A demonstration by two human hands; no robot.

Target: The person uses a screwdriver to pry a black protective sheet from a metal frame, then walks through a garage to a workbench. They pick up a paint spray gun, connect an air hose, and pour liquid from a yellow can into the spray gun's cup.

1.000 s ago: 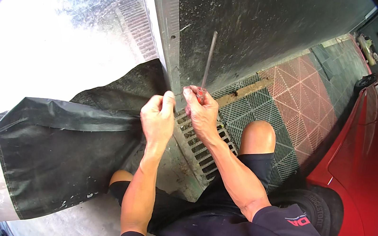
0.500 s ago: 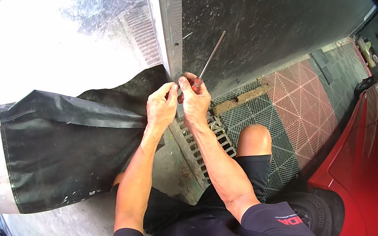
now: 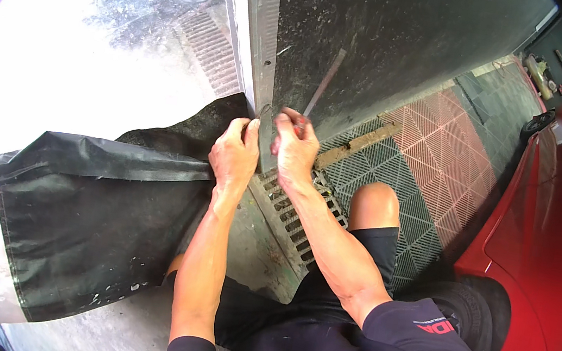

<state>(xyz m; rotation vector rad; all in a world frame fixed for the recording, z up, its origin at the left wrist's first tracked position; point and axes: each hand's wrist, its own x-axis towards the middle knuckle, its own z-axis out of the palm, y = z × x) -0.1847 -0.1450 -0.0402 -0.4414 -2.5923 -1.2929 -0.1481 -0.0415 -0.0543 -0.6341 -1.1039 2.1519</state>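
My right hand (image 3: pixel 295 155) is wrapped round the red handle of a screwdriver (image 3: pixel 325 83). The long shaft points up and away, smeared by motion, its tip clear of any screw. On the other side of a grey metal door-frame post (image 3: pixel 263 45), my left hand (image 3: pixel 234 154) pinches thumb and forefinger together against the post's edge. Whatever those fingers hold is too small or hidden to make out. A black plastic sheet (image 3: pixel 95 236), folded along its top, runs in behind my left hand and reaches up to the post.
A dark speckled panel (image 3: pixel 377 39) stands right of the post. Below lie a drain grate (image 3: pixel 297 224) and green and red slatted floor tiles (image 3: pixel 440 150). A red car (image 3: pixel 530 279) is close on my right. Bright, glossy sheeting (image 3: pixel 44 87) fills the left.
My right hand has drawn off to the right with the screwdriver, so its fingertips no longer meet those of my left hand. The left hand has shifted slightly left and stays pinched.
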